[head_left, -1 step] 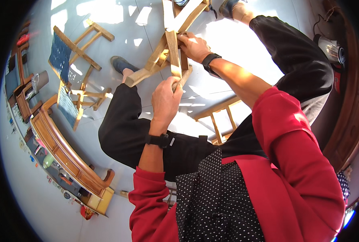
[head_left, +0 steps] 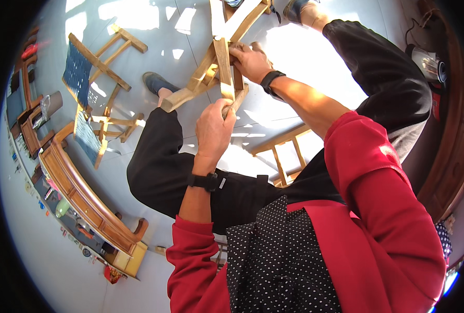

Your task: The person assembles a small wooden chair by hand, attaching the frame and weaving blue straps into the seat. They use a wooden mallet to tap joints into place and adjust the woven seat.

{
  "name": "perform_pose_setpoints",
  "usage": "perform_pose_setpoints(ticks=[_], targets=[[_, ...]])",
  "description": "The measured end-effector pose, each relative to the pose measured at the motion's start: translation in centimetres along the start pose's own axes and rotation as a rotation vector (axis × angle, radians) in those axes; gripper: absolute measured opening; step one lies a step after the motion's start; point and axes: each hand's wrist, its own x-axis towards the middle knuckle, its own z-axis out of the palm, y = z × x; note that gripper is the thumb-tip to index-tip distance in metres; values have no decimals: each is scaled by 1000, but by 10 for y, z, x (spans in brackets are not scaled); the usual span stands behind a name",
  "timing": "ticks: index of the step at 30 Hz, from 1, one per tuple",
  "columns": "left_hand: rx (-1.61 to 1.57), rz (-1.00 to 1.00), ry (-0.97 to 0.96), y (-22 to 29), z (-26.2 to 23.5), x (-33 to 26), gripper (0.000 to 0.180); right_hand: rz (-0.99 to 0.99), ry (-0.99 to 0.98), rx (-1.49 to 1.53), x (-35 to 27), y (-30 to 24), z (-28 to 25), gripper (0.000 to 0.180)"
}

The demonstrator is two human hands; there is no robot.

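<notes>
A wooden folding-stool frame point(head_left: 223, 68) with crossed, pale brown bars stands tilted in front of me. Around the near end of one bar, the fingers of my left hand point(head_left: 214, 128) are closed. My right hand point(head_left: 254, 63) is farther out and to the right, its fingers bent and pressed against the frame close to where the bars cross. What lies under those fingertips is hidden, and one finger looks blurred. Both wrists carry dark bands.
To the left stands a folding stool point(head_left: 99, 70) with a blue woven seat. Another wooden frame point(head_left: 281, 151) lies between my legs. A long wooden cabinet point(head_left: 88, 195) lines the left side, and a second brown cabinet point(head_left: 451, 156) the right. Bright sunlight patches the tiled floor point(head_left: 127, 15).
The fingers of my right hand have shifted slightly at the crossing, one now lifted to the right. The left hand and the stool frame stay in place.
</notes>
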Motion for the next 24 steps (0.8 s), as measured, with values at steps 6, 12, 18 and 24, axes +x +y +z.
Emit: perform_pose_setpoints(ticks=[6,12,18,24], targets=[[18,22,16,2,0,1,26,-33,-265,107,-43,3,23,31],[38,4,9,-2,3,2,27,204,-535,135,-33,-20,-2,37],[-16,-18,14,-6,3,4,25,347,-951,-143,-46,-23,-76,24],[-49,-64,-8,-8,2,4,25,202,-570,236,-21,17,-47,37]])
